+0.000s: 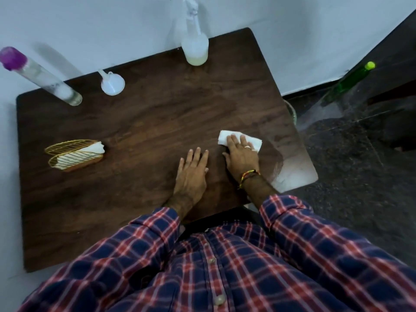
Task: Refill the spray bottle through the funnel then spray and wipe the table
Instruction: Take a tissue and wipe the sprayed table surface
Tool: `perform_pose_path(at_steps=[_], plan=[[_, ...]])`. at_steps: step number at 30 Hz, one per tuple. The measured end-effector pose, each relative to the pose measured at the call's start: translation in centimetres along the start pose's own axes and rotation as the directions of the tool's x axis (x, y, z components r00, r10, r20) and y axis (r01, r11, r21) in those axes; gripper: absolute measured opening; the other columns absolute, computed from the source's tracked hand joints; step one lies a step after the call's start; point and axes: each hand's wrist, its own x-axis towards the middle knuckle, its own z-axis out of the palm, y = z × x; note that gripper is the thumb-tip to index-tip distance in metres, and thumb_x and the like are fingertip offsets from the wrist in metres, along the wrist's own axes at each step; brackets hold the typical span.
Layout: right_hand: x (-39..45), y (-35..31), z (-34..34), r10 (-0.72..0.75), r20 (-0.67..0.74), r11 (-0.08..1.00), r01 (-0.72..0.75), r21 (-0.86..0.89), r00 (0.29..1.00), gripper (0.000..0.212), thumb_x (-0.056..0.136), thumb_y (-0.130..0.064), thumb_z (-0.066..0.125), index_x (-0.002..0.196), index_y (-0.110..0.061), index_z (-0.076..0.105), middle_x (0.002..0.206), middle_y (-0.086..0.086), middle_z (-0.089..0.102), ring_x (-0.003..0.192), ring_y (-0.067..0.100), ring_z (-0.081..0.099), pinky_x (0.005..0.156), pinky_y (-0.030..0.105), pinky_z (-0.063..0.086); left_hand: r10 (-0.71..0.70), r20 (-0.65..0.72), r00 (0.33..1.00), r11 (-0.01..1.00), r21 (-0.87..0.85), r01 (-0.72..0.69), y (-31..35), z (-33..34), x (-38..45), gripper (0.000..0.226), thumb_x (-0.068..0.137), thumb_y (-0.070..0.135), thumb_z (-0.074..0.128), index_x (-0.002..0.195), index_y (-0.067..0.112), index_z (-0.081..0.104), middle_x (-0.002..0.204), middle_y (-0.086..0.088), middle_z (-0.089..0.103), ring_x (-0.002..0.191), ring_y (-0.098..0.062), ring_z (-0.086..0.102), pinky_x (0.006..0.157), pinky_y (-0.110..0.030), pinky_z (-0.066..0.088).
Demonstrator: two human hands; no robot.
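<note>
Lying under the right hand (pixel 242 154), seemingly flat: tissue (pixel 225 137).

Gold wire napkin holder (pixel 74 154) at left edge — green bottle (pixel 344 84) standing off to the right

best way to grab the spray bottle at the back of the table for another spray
Grip the spray bottle by its narrow neck just under the trigger head, coming from the near side: it stands upright against the wall, so the back is closed off, and nothing stands in front of it.
</note>
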Motion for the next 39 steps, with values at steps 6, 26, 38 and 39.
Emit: perform_pose_path(at_steps=[6,26,38,39], plan=[[1.7,0.1,-0.5,0.054,-0.198,0.993,-0.074,-0.092,0.979,0.039,0.084,-0.04,0.065,0.109,-0.009,0.068,0.115,0.012,0.065,0.114,0.039,0.055,0.11,0.056,0.034,-0.132,0.015,0.991,0.991,0.011,0.132,0.3,-0.1,-0.4,0.056,0.106,0.027,0.033,0.158,0.023,0.012,0.166,-0.002,0.008,0.153,-0.02,0.001,0.123,-0.045,0.004],[-1.4,-6.7,-3.2,0.447,0.109,0.255,-0.243,0.936,0.888,0.017,0.085,-0.016,0.071,0.068,-0.014,0.071,0.062,0.003,0.063,0.06,0.016,0.057,0.064,0.03,0.049,-0.187,-0.023,0.982,0.959,-0.221,0.178,-3.4,-2.3,-4.1,0.06,0.105,0.031,0.039,0.158,0.02,0.013,0.166,-0.005,0.009,0.153,-0.021,0.003,0.123,-0.039,0.01],[-6.9,-7.2,-8.3,0.477,0.318,-0.277,-0.203,0.939,0.819,0.012,0.081,-0.006,0.075,0.088,-0.011,0.067,0.084,0.011,0.068,0.066,0.023,0.065,0.059,0.032,0.054,0.091,-0.087,0.992,0.953,-0.281,-0.112,-3.6,-5.1,-3.4,0.06,0.104,0.026,0.041,0.157,0.022,0.012,0.166,-0.003,0.009,0.153,-0.019,0.003,0.124,-0.039,0.01],[-7.2,-7.0,-8.6,0.504,0.3,-0.268,-0.184,0.946,0.81,0.011,0.082,-0.005,0.074,0.087,-0.011,0.066,0.083,0.011,0.068,0.065,0.022,0.064,0.054,0.03,0.053,0.119,-0.097,0.988,0.948,-0.285,-0.142,-3.1,-5.2,-3.1,0.061,0.104,0.026,0.041,0.157,0.021,0.012,0.166,-0.003,0.01,0.153,-0.02,0.003,0.123,-0.039,0.01]])
